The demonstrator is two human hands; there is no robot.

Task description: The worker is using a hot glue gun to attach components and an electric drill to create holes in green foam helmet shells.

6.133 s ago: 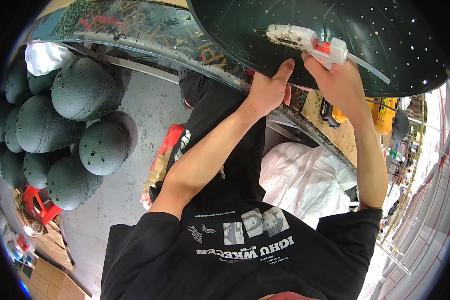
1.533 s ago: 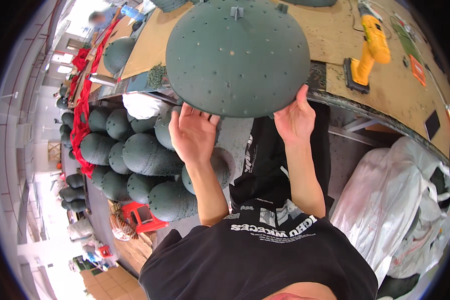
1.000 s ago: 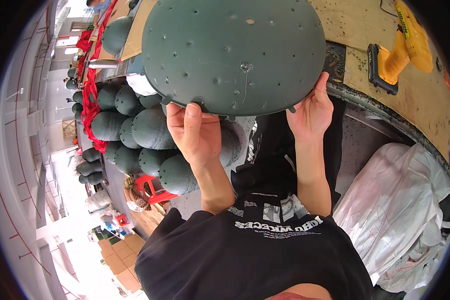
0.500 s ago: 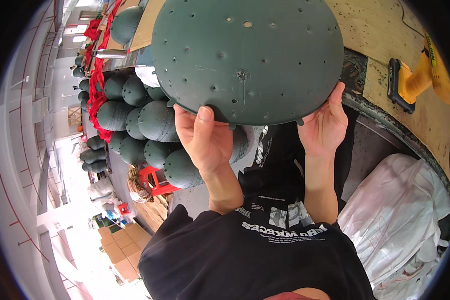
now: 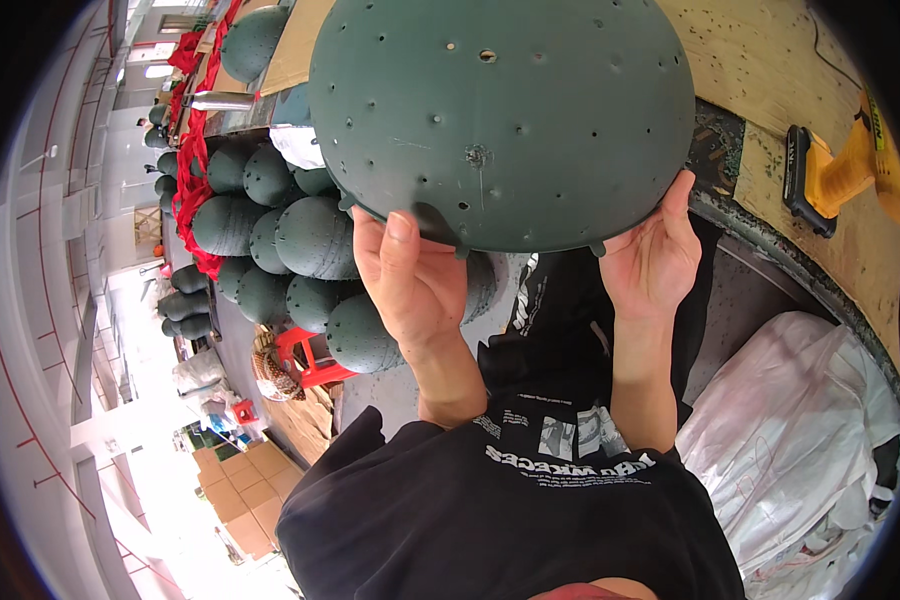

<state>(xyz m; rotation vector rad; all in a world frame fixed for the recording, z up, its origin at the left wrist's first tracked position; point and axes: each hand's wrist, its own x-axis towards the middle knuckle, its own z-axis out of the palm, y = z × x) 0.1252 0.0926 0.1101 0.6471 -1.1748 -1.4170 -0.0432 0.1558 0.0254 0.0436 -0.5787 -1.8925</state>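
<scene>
A large dark green dome-shaped shell [image 5: 530,110] fills the upper middle, dotted with small holes and dents. Little tabs stick out along its lower rim, and a scuffed spot with a scratch marks its face. My left hand [image 5: 410,275] grips the lower left rim, thumb in front and the other fingers partly hidden behind. At the lower right rim, my right hand [image 5: 653,255] supports the shell, its fingers mostly out of sight behind the edge. Both forearms come up from below, holding the shell raised over the workbench's near edge.
Several similar green domes [image 5: 315,237] are piled at left beside red cloth [image 5: 192,200] and a red stool [image 5: 310,358]. On the curved workbench [image 5: 770,75] at right lies a yellow cordless power tool [image 5: 835,175]. Below it sits a white sack [image 5: 785,430]; cardboard boxes [image 5: 245,490] stand lower left.
The shell has shifted very slightly right and tilted a little in my hands. Both hands keep their hold on its rim.
</scene>
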